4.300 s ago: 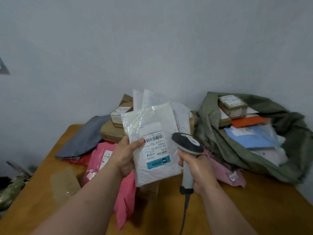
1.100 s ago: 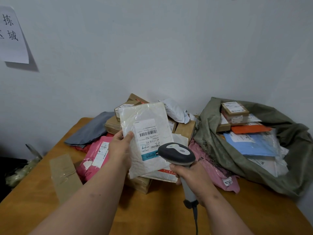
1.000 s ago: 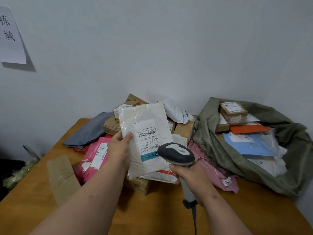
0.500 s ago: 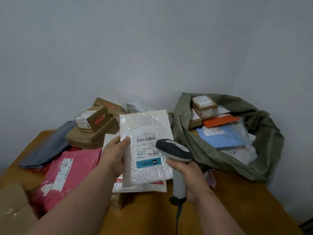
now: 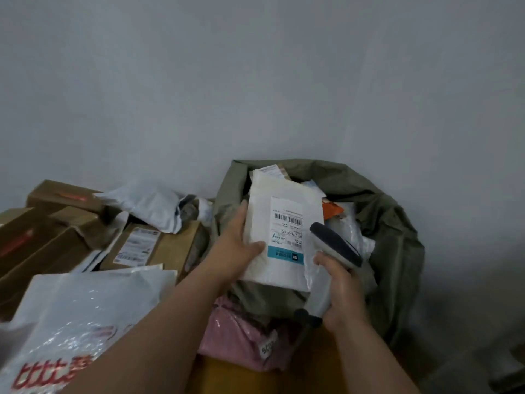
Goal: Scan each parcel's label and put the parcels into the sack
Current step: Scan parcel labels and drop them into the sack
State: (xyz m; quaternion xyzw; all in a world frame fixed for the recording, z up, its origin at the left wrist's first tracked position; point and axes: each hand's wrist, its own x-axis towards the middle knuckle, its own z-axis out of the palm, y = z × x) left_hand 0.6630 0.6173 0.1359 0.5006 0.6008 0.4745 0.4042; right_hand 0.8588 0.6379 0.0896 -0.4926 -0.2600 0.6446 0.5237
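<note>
- A white parcel (image 5: 279, 237) is gripped along its left edge by the left hand (image 5: 237, 251), thumb laid across the front and fingers curled behind it.
- The parcel is held right of the frame's centre, over the open mouth of the green sack (image 5: 395, 237), its label (image 5: 286, 228) with barcode and teal strip facing the camera.
- A grey scanner (image 5: 335, 248) is clasped by its handle in the right hand (image 5: 341, 294), fingers wrapped round it; the scanner head lies just beside the parcel's lower right corner.
- Other parcels are seen inside the sack, mostly hidden behind the held one; an orange one (image 5: 331, 210) shows at its right edge.
- Brown cardboard boxes (image 5: 56, 231) are stacked at centre left, with a crumpled white bag (image 5: 147, 201) on top of them.
- A large white plastic mailer with red print (image 5: 76, 322) fills the lower left.
- A pink mailer (image 5: 241, 336) lies at lower centre, against the sack's near side on the wooden table (image 5: 227, 376).
</note>
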